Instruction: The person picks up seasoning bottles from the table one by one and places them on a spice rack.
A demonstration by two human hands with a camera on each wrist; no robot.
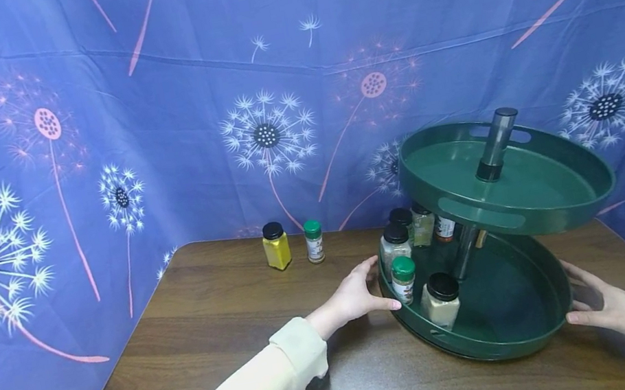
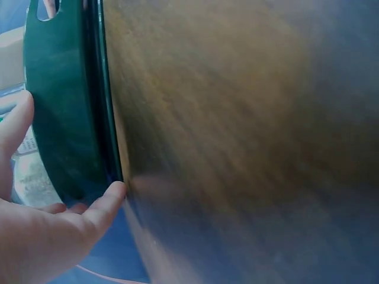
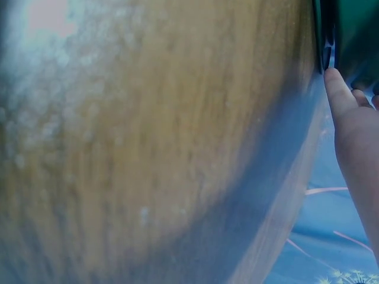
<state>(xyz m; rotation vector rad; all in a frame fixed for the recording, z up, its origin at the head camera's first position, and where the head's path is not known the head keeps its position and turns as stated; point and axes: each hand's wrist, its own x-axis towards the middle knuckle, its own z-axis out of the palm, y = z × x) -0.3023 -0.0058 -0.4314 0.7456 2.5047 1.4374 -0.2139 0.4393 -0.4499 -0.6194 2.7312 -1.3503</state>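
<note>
A green two-tier turntable rack (image 1: pixel 509 348) stands on the table's right side. At its left, my left hand (image 1: pixel 358 293) touches the lower tray's outer wall, thumb and fingers spread. In the left wrist view the thumb lies by the rim and a fingertip reaches the base edge. My right hand (image 1: pixel 604 300) rests against the opposite side of the wall; part of its fingers is hidden behind the tray. Inside the lower tray stand a green-capped spice jar (image 1: pixel 404 281), a black-capped jar of pale powder (image 1: pixel 441 301) and several more jars towards the back.
Two jars stand at the back of the wooden table (image 1: pixel 232 307): a yellow one with a black cap (image 1: pixel 276 246) and a small green-capped one (image 1: pixel 314 242). A blue dandelion-print cloth (image 1: pixel 181 127) hangs behind. The upper tray (image 1: pixel 536 180) overhangs the lower one on a metal post (image 1: pixel 500 137).
</note>
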